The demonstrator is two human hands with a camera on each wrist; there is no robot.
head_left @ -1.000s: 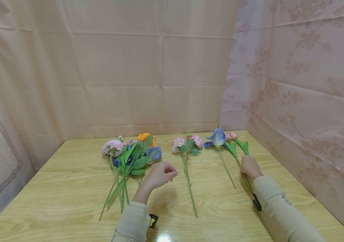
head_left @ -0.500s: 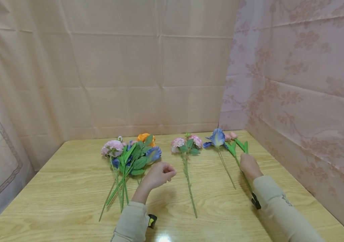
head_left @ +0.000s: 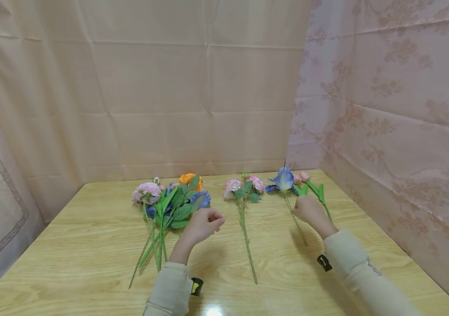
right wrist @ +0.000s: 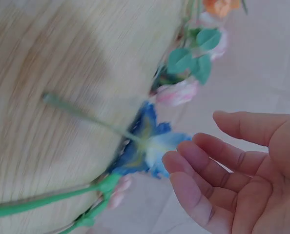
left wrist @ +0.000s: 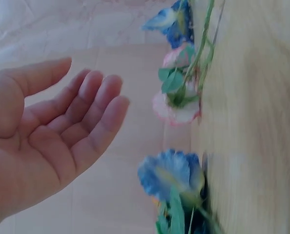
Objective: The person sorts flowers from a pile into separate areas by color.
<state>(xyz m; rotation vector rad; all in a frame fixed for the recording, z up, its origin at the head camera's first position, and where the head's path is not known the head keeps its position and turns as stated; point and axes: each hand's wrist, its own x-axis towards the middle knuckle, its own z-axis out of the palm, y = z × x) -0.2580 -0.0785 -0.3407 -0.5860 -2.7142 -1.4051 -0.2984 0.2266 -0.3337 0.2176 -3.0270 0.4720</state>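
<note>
My right hand [head_left: 312, 212] hovers at the stem of a blue iris [head_left: 284, 180]. Its fingers are loosely bent with nothing between them, as the right wrist view shows. Just right of it lie pink tulips [head_left: 304, 177] with green leaves and stems. My left hand [head_left: 203, 224] is held over the table, fingers relaxed and palm bare in the left wrist view. It is nearest to a heap of flowers: a pale pink bloom [head_left: 147, 193], an orange flower [head_left: 190, 179] and another blue iris [head_left: 200, 199]. Between my hands lies a stem with two pink-and-white blooms [head_left: 233, 187].
All the flowers lie on a wooden table [head_left: 90, 263], blooms towards its back edge and stems towards me. A beige curtain [head_left: 149, 87] hangs behind the table, and a pink floral cloth [head_left: 398, 109] runs along the right side.
My right hand has moved left, from the tulip stems to the blue iris's stem; the tulips stay on the table. My left hand has drifted slightly left.
</note>
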